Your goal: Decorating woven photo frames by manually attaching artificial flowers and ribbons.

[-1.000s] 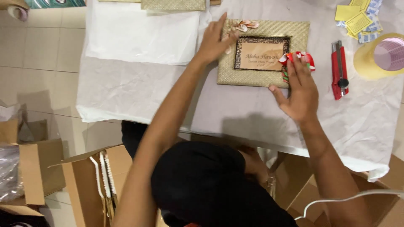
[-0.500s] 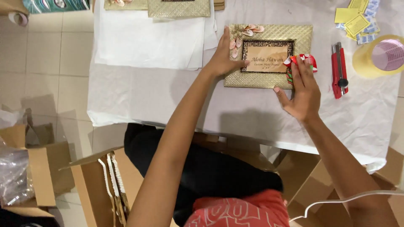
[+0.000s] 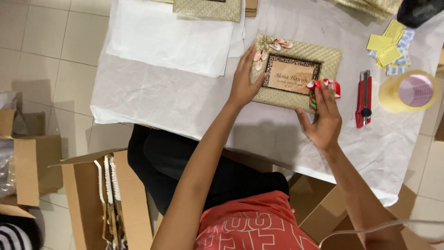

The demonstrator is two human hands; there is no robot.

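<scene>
Head view: a rectangular woven straw picture frame (image 3: 296,71) with shell trim lies flat on the white paper-covered table (image 3: 185,102), near its far edge. Left hand (image 3: 244,81) rests open against the frame's left edge, fingers extended onto the shell corner. Right hand (image 3: 325,118) presses on the lower right corner, fingertips touching a small red, white and green ribbon ornament (image 3: 323,87). A red utility knife (image 3: 363,98) lies just right of the frame, beside a yellow tape roll (image 3: 407,91).

Red utility knife (image 3: 363,98) lies beside tape roll (image 3: 408,91).
</scene>
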